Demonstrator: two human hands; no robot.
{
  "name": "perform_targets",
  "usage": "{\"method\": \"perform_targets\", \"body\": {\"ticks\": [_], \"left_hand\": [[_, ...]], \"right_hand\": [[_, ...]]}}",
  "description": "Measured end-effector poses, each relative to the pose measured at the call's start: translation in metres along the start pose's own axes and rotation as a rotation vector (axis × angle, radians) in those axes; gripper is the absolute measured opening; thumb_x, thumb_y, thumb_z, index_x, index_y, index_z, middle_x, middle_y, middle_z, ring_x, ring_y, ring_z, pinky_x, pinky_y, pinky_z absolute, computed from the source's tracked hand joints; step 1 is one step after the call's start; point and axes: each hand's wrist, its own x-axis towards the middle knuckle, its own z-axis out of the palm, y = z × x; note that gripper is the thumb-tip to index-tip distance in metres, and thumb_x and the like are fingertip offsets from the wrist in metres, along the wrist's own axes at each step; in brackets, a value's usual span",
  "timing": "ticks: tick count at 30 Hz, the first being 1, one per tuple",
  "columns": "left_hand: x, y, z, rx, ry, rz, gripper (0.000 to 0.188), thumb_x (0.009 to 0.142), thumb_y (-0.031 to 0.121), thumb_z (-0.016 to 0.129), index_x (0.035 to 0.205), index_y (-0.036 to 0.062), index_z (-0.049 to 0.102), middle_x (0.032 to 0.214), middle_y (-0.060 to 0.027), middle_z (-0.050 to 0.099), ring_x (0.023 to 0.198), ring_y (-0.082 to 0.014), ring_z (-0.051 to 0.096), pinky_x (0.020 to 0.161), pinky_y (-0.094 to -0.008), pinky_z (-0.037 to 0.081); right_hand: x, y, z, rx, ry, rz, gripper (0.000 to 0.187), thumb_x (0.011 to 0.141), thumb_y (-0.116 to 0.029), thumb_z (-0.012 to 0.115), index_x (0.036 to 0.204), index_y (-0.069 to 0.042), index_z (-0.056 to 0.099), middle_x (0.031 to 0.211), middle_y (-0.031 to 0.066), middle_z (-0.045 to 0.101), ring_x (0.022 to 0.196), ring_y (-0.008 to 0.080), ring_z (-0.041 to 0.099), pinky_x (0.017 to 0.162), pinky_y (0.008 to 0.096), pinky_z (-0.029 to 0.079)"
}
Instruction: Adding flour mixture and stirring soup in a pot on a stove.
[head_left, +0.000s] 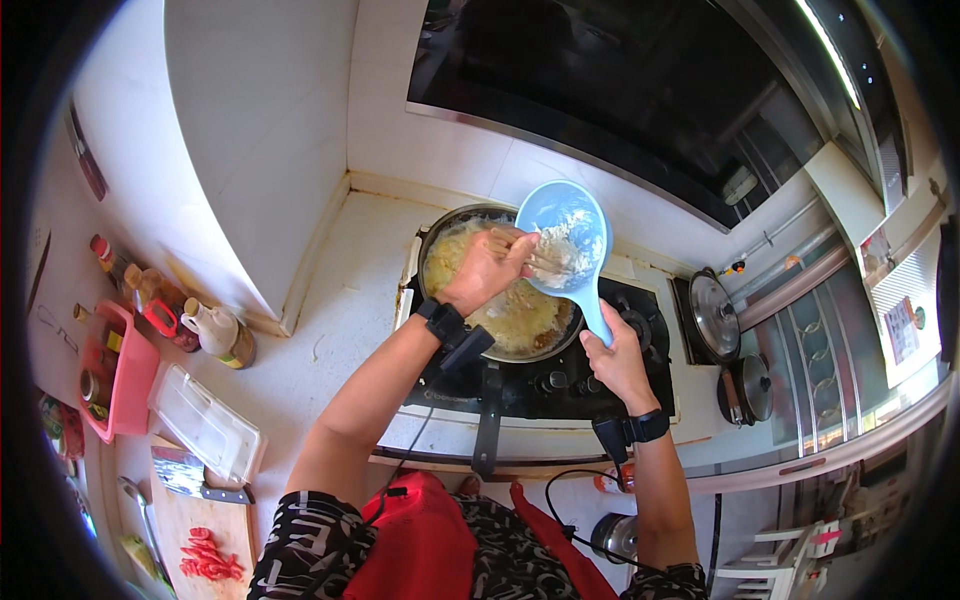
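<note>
My right hand [622, 362] grips the handle of a light-blue plastic ladle [540, 203], held tilted above the far right part of a frying pan [492, 414]. White flour-like powder [576, 238] lies clumped in its bowl. My left hand [490, 268] reaches over the pan, fingers drawn together and dipped into the powder at the ladle's near left side; the fingertips are blurred and partly hidden. Yellowish, bubbling food [520, 318] covers the pan's bottom. The pan sits on a black gas stove [440, 388], its dark handle pointing toward me.
At left are a cutting board [205, 500] with red slices [208, 556], a cleaver [190, 473], a clear plastic lid [208, 425], a pink basket [130, 372] and sauce bottles [218, 333]. Lidded pots [714, 312] stand at right. A dark range hood panel [610, 90] overhangs the back.
</note>
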Motion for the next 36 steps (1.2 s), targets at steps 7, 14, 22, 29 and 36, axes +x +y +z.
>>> {"method": "perform_targets", "body": {"ticks": [7,14,22,29,36], "left_hand": [[0.001,-0.011,-0.024,-0.064,0.083,-0.041,0.033,0.096,0.027,0.061,0.101,-0.0058,0.066,0.082,-0.0096,0.068,0.068,-0.0161,0.068,0.060,-0.0270,0.056],[0.008,-0.027,-0.023,-0.153,0.076,-0.107,0.034,0.096,0.028,0.062,0.106,-0.0044,0.066,0.089,-0.0124,0.069,0.070,-0.0180,0.069,0.062,-0.0281,0.057],[0.028,-0.044,-0.015,-0.080,0.073,-0.103,0.037,0.094,0.031,0.064,0.105,-0.0050,0.066,0.088,-0.0109,0.069,0.070,-0.0166,0.068,0.063,-0.0285,0.057],[0.036,-0.043,-0.031,0.081,0.140,-0.073,0.040,0.095,0.031,0.063,0.107,-0.0067,0.064,0.091,-0.0108,0.069,0.074,-0.0168,0.068,0.066,-0.0284,0.056],[0.031,-0.046,-0.062,0.215,0.226,-0.021,0.042,0.094,0.034,0.064,0.110,-0.0053,0.064,0.091,-0.0108,0.069,0.075,-0.0170,0.068,0.068,-0.0282,0.056]], "right_hand": [[-0.006,-0.031,-0.007,-0.205,0.059,0.005,0.054,0.088,-0.003,0.062,0.138,0.005,0.043,0.126,0.0201,0.060,0.110,0.0223,0.060,0.089,0.0307,0.048],[-0.011,-0.032,-0.013,-0.319,0.107,0.038,0.055,0.086,0.000,0.061,0.138,-0.004,0.045,0.119,0.0261,0.061,0.105,0.0385,0.064,0.084,0.0349,0.051],[0.002,-0.011,-0.010,-0.475,0.146,-0.029,0.055,0.086,0.000,0.059,0.138,-0.003,0.042,0.095,0.0294,0.064,0.086,0.0463,0.063,0.072,0.0456,0.051],[0.023,-0.017,-0.003,-0.536,0.107,-0.013,0.057,0.085,-0.002,0.060,0.139,-0.002,0.040,0.094,0.0319,0.063,0.089,0.0476,0.062,0.074,0.0491,0.050],[0.044,-0.026,0.010,-0.598,0.047,-0.060,0.054,0.086,-0.005,0.057,0.138,0.000,0.041,0.088,0.0310,0.064,0.085,0.0480,0.062,0.074,0.0515,0.050]]}}
